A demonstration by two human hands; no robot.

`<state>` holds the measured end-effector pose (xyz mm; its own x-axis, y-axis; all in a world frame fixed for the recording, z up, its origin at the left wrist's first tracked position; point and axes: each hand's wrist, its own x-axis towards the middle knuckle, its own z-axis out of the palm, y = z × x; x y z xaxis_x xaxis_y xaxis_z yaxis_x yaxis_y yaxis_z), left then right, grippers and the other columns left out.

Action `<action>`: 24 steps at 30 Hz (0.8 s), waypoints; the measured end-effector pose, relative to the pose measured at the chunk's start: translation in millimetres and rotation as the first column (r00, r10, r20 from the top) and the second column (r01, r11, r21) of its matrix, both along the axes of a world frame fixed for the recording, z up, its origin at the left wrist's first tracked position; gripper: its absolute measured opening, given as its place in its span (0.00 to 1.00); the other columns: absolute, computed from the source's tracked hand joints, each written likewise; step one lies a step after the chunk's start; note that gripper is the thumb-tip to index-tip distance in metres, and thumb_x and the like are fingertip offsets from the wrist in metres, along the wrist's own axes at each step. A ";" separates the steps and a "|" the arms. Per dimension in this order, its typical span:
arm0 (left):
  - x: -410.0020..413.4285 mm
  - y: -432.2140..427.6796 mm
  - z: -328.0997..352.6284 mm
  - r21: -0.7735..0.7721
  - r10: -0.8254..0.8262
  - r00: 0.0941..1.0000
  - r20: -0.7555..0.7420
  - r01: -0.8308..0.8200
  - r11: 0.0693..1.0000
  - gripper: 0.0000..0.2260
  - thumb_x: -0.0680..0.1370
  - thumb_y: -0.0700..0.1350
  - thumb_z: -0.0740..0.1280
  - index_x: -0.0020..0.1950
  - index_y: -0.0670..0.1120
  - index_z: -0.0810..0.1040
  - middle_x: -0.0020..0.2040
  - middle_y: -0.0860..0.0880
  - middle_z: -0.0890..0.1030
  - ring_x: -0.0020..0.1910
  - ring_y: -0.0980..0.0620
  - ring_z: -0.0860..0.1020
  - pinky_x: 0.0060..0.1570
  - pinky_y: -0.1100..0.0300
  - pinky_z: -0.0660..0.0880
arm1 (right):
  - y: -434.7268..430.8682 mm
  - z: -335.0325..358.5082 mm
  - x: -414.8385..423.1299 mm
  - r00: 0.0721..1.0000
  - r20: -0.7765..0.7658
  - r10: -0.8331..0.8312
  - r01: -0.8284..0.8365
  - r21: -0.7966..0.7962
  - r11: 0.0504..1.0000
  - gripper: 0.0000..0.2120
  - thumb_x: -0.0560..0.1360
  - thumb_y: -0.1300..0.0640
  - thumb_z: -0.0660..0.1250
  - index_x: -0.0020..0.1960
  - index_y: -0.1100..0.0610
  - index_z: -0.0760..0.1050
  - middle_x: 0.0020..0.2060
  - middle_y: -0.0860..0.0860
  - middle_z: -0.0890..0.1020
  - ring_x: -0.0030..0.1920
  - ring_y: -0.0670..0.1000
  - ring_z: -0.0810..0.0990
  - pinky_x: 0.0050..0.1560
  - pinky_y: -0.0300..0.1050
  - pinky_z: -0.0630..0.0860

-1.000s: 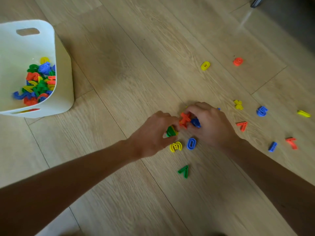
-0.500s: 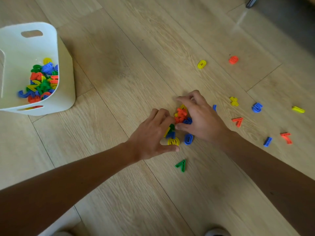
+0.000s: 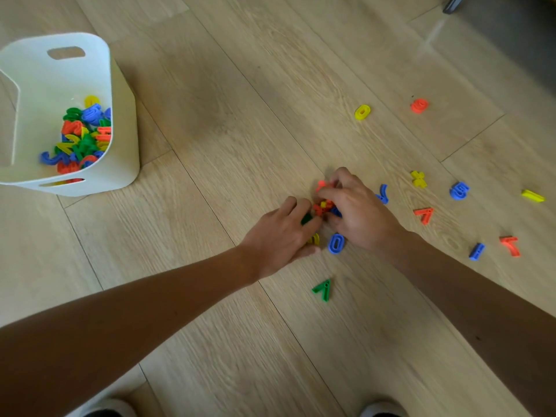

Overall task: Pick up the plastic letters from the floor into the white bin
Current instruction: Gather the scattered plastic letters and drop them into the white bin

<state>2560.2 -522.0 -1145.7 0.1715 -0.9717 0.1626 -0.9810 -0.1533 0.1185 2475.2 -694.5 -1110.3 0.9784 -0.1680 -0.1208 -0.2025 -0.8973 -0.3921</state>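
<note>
left hand (image 3: 281, 237): fingers curled, tips on a green piece (image 3: 307, 219), looks pinched but is partly hidden. A yellow piece (image 3: 314, 239) sits by the thumb; can't tell if it's held.
right hand (image 3: 359, 216): curled round a clump of letters (image 3: 323, 205) in red, yellow and blue, gripping it low over the wooden floor (image 3: 210, 130).
hands: fingertips almost meet over the clump, centre of frame.
white bin (image 3: 122, 152): upper left of frame, well apart from the hands, with a heap of letters inside.
blue 0 (image 3: 336, 243): loose, just below the gap between the hands, long axis roughly up-down in frame.
green A (image 3: 322, 289): loose, lower centre, below both hands.
right scatter: blue piece (image 3: 382, 194) just beside the right hand. Yellow plus (image 3: 418, 179), blue 5 (image 3: 459, 191), red 7 (image 3: 424, 214) and yellow bar (image 3: 532, 196) lie further right. Yellow 0 (image 3: 362, 112) is upper right.
key relation: the bin lies up-left of the hands, so the left hand is nearer for the drop. Most loose pieces lie right, nearer the right hand.
step (judgement): gathering a handful, drop not yet done.
</note>
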 end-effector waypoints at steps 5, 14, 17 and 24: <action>2.6 0.1 -3.9 -0.018 -0.059 0.996 0.063 0.061 0.998 0.14 0.77 0.55 0.68 0.54 0.46 0.75 0.51 0.43 0.76 0.41 0.47 0.75 0.27 0.57 0.74 | -2.7 -4.5 -1.2 1.000 0.022 -0.005 0.005 0.013 1.000 0.12 0.72 0.63 0.71 0.55 0.55 0.82 0.50 0.52 0.72 0.49 0.50 0.73 0.47 0.40 0.70; 6.4 1.3 -6.4 -0.058 -0.092 0.995 0.026 0.093 0.994 0.16 0.75 0.53 0.70 0.52 0.45 0.69 0.49 0.42 0.75 0.37 0.48 0.75 0.21 0.62 0.66 | -6.0 5.5 -3.2 0.990 0.041 -0.138 0.129 0.179 0.975 0.10 0.72 0.62 0.73 0.52 0.53 0.84 0.48 0.49 0.73 0.43 0.46 0.75 0.46 0.22 0.66; 6.4 0.4 -6.9 -0.054 -0.098 0.994 0.058 0.101 0.993 0.14 0.76 0.53 0.68 0.51 0.43 0.74 0.45 0.44 0.77 0.37 0.47 0.76 0.22 0.61 0.65 | -7.6 7.7 -3.7 0.975 0.061 -0.213 0.193 0.241 0.951 0.10 0.70 0.61 0.74 0.51 0.52 0.84 0.45 0.49 0.74 0.42 0.41 0.74 0.46 0.23 0.66; 11.6 0.0 -3.5 -0.009 -0.122 0.992 0.041 0.123 0.992 0.17 0.78 0.51 0.55 0.48 0.42 0.78 0.37 0.46 0.79 0.32 0.47 0.78 0.22 0.62 0.67 | -0.8 18.9 -4.1 0.930 0.078 -0.359 0.301 0.398 0.867 0.07 0.70 0.61 0.75 0.48 0.53 0.84 0.36 0.44 0.77 0.42 0.52 0.79 0.46 0.43 0.75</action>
